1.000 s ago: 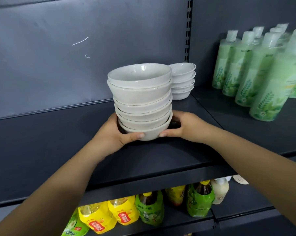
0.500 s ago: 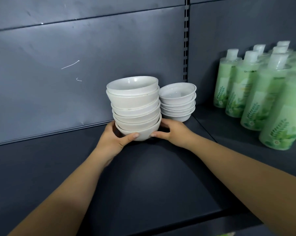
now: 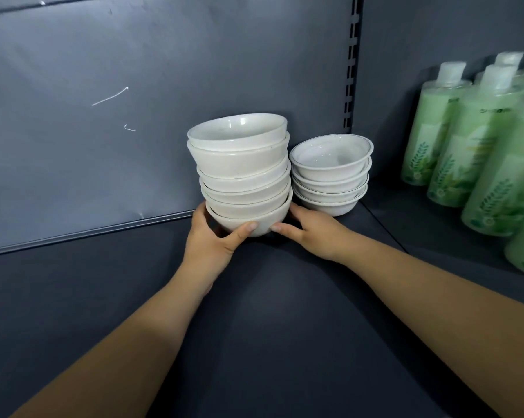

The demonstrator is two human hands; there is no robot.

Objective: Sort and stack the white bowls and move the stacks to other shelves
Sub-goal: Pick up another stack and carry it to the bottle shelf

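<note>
A tall stack of several white bowls (image 3: 241, 176) stands near the back of the dark shelf (image 3: 254, 312). My left hand (image 3: 212, 239) grips the bottom bowl from the left, thumb across its front. My right hand (image 3: 312, 230) holds the same bowl from the right, fingers curled round its base. Whether the stack rests on the shelf or hangs just above it cannot be told. A shorter stack of smaller white bowls (image 3: 330, 173) sits right beside it, to the right, close to the back panel.
Green bottles with white caps (image 3: 465, 146) crowd the neighbouring shelf bay on the right. A slotted upright (image 3: 352, 64) divides the two bays. The grey back panel (image 3: 104, 116) rises behind the bowls; bare shelf surface stretches to the left and front.
Both hands carried the tall stack deeper into the shelf, toward the back panel and next to the smaller stack. The view moved closer, and the lower shelf dropped out of sight.
</note>
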